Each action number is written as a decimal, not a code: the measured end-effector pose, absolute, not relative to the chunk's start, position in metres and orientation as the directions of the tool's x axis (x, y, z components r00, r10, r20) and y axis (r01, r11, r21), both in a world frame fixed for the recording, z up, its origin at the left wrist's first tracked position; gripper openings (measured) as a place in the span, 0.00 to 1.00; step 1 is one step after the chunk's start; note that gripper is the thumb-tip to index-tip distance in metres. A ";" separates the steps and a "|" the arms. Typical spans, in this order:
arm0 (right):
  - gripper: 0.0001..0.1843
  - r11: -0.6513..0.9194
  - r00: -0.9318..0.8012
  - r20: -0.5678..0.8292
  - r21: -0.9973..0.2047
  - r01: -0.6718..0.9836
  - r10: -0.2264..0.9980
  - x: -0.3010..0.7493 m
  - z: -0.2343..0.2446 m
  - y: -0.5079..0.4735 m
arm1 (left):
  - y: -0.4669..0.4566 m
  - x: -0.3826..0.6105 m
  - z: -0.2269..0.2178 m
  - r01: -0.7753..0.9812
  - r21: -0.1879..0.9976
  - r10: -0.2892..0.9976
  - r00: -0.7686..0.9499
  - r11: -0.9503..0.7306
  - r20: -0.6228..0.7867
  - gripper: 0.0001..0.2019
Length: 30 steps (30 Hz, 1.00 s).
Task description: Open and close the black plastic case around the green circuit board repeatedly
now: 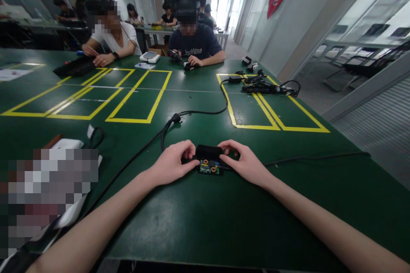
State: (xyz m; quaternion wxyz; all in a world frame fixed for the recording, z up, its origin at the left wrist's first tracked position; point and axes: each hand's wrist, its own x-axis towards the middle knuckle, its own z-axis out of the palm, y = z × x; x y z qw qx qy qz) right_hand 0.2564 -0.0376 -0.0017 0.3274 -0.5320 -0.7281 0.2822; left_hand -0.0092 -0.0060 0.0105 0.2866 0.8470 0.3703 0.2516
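Note:
Right in front of me on the green table lies an opened black power adapter (209, 152). Its dark cover is at the far side, and a circuit board (209, 166) with copper-coloured ring coils shows on the near side. My left hand (174, 163) grips the left end, thumb at the board's edge and fingers curled behind. At the other end my right hand (245, 163) pinches the case between thumb and bent fingers. A black cable (317, 157) runs off to the right from behind my right hand. The fingertips are partly hidden by the case.
Another black cable (137, 158) crosses the table on the left. Black adapters and cords (269, 87) lie bunched at the back right, over yellow tape outlines (256, 128). A blurred-out item (51, 196) sits at the left. Two people work across the table, one holding a power tool (174, 55).

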 end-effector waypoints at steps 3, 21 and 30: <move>0.10 0.202 -0.200 0.119 -0.859 0.470 0.973 0.251 0.001 -0.040 | -0.005 -0.010 0.012 0.509 0.694 0.814 0.547 -0.509 0.196 0.13; 0.18 0.064 -0.131 0.034 -0.970 0.233 0.991 0.254 0.003 -0.048 | -0.007 -0.006 0.014 0.421 0.847 0.837 0.544 -0.324 0.049 0.16; 0.15 0.134 -0.195 0.081 -0.952 0.275 0.977 0.256 0.007 -0.050 | -0.007 -0.006 0.017 0.385 0.838 0.813 0.571 -0.387 0.113 0.12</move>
